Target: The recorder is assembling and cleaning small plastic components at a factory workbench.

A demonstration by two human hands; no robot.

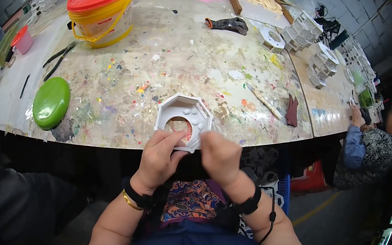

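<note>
My left hand (pixel 158 160) grips a white octagonal frame (pixel 179 104) at its lower edge, above the table's front edge. The frame has a raised rim, a large round hole and several small bumps to the right of the hole. The left thumb and fingers reach over the lower rim, by the hole. My right hand (pixel 221 158) is curled closed and slightly blurred, close against the frame's right side. Anything inside its fingers is hidden.
On the paint-stained table (pixel 165 58) stand a yellow bucket with red lid (pixel 104 12), a green lid (pixel 51 103), pliers (pixel 58 60), a knife (pixel 264 101) and a dark glove (pixel 227 24). White frames (pixel 300 33) are stacked at right, near a seated person (pixel 370 147).
</note>
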